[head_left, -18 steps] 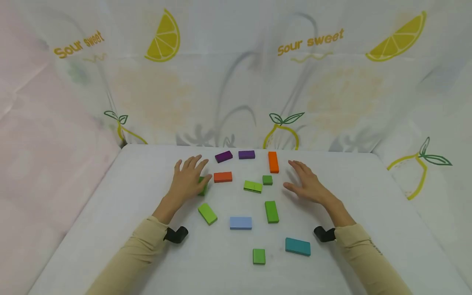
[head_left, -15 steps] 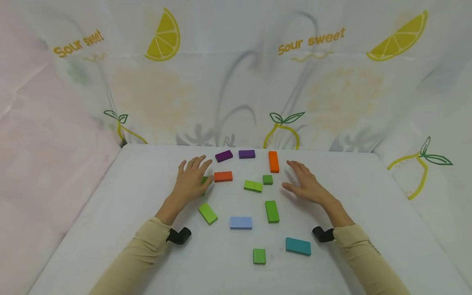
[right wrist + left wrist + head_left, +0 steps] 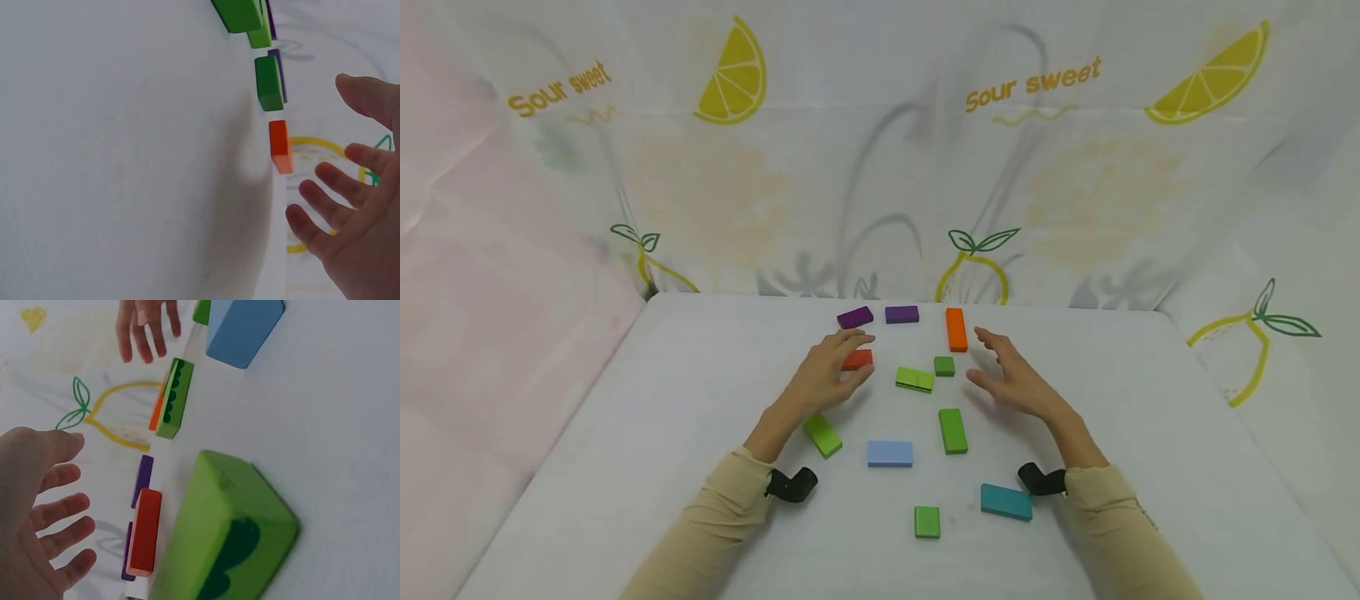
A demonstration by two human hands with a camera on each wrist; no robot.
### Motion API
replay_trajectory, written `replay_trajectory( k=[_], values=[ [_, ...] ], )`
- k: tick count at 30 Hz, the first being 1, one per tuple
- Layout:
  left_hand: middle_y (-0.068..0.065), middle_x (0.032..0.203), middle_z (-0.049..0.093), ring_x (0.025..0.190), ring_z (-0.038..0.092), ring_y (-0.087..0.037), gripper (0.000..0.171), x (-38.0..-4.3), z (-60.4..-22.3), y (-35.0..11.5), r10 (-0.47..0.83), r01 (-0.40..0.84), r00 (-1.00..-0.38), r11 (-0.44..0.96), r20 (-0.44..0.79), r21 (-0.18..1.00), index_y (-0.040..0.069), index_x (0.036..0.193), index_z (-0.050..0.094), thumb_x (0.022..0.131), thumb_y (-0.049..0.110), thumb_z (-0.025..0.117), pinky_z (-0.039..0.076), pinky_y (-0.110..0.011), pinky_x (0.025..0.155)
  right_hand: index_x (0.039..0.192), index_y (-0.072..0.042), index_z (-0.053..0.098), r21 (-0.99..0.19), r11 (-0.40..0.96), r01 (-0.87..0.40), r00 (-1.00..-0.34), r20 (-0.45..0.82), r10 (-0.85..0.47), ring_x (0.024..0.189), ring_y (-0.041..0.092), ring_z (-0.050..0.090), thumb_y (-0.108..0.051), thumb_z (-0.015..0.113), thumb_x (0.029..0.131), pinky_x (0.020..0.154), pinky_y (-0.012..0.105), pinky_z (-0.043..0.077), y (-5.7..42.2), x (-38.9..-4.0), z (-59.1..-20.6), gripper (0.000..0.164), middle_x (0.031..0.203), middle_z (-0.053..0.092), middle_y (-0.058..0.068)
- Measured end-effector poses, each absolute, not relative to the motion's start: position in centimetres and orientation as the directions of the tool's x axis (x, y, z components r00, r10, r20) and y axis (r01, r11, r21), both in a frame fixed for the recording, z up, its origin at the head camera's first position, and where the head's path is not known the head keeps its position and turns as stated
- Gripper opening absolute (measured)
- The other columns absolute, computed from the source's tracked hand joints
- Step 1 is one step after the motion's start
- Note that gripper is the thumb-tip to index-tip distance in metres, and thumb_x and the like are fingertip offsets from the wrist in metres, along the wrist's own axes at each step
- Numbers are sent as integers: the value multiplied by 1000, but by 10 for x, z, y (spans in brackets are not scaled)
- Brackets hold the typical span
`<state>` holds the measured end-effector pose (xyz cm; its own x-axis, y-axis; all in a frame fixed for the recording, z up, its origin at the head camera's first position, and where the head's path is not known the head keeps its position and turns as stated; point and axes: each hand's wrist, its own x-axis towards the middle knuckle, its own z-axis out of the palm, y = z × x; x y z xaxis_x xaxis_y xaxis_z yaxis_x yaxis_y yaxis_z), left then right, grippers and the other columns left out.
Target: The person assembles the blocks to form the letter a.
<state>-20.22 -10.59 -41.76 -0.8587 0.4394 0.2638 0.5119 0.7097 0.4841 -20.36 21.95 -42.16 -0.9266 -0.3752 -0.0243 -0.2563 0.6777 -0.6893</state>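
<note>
My left hand (image 3: 822, 377) hangs above the table with its fingers spread, partly covering a red-orange block (image 3: 859, 360). A dark green block seen earlier at that spot is hidden under it. Near its wrist lies a lime block (image 3: 823, 435), large in the left wrist view. Nothing is held in its fingers there. Over the right side, my right hand (image 3: 1019, 379) is likewise raised and empty, thumb apart from the fingers. Closest to it are an orange block (image 3: 956, 330) and a small green block (image 3: 944, 367); the right wrist view has that orange block (image 3: 280, 145) just past its fingertips.
Two purple blocks, one at left (image 3: 855, 317), lie at the back. A lime block (image 3: 914, 380), a long green block (image 3: 952, 431) and a light blue block (image 3: 890, 454) lie mid-table. Nearer are a teal block (image 3: 1006, 502) and a green block (image 3: 927, 522). A printed curtain (image 3: 865, 183) hangs behind.
My left hand has moved right, from over the dark green block to over the red-orange one. The right hand has shifted slightly left. The visible blocks have stayed in place.
</note>
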Motion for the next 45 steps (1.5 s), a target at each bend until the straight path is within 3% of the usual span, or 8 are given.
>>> replay_trajectory(
  k=[13,20,30,34,38,45],
  values=[
    [-9,134,54,130,46,-27,39,-210,-429,-93,444,510,-849,541,288,669,9,129,55,94,25,58,37,-46,108,144,-5,28,-826,538,-169,-929,-49,-368,133,37,36,-25,55,96,109,55,31,203,-203,-430,59,144,38,19],
    [-10,127,57,111,55,-30,35,-212,-431,-85,456,479,-853,487,255,730,5,126,57,94,18,58,44,-45,97,142,-1,32,-854,488,-179,-912,-42,-408,132,42,37,-20,53,97,108,58,30,198,-207,-436,53,144,38,22],
    [-8,124,59,116,53,-26,31,-214,-437,-64,600,565,-781,564,171,601,8,121,61,91,16,62,43,-41,101,134,-4,45,-814,533,-232,-905,-20,-424,123,37,47,-23,54,96,104,54,37,201,-208,-433,44,139,46,15],
    [-5,122,60,115,55,-23,30,-215,-437,-61,603,573,-778,569,176,589,10,119,62,89,15,65,44,-40,99,131,0,47,-770,554,-316,-892,41,-451,116,38,51,-18,54,95,98,53,42,197,-210,-433,41,134,49,18],
    [-2,121,62,114,56,-20,30,-218,-438,-58,624,601,-761,577,177,553,12,117,64,88,14,66,44,-37,99,130,-1,49,-766,558,-318,-894,46,-446,115,36,53,-12,55,93,98,52,43,192,-211,-431,39,132,52,17],
    [-5,119,63,114,56,-22,29,-218,-437,-53,621,590,-762,552,182,590,9,114,65,86,10,68,44,-37,100,125,-1,53,-741,588,-326,-897,44,-441,108,34,55,-9,59,92,93,48,46,186,-214,-431,35,125,55,18]
  ],
)
